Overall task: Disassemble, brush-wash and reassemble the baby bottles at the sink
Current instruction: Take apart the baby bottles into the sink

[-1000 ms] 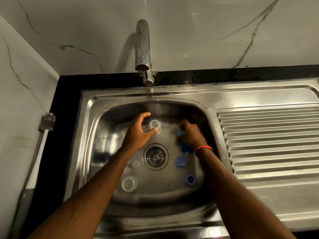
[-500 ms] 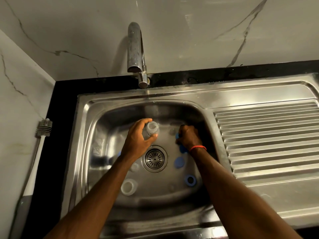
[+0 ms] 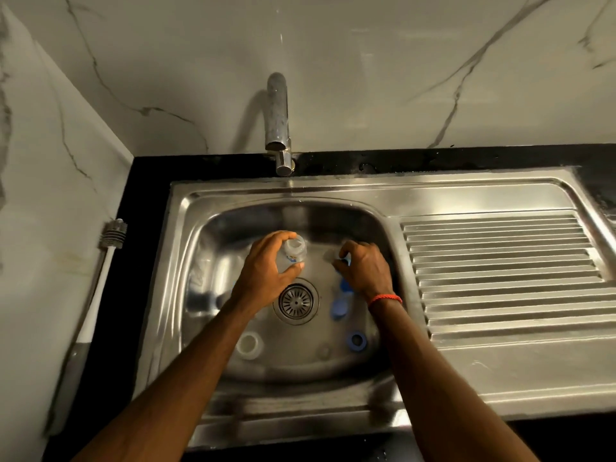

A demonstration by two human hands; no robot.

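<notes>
Left grip (image 3: 266,265) curls round the bottle (image 3: 295,250); right grip (image 3: 365,266), just beside it, pinches a blue part (image 3: 346,260).

head view | above, looking down | sink (image 3: 186,248) near

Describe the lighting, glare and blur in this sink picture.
Head view: dim, warm light; the tap casts a shadow leftward on the wall; glare streaks the sink rim; wide-angle lens bows the sink edges; the clear bottle in the left hand looks blurred.
</notes>
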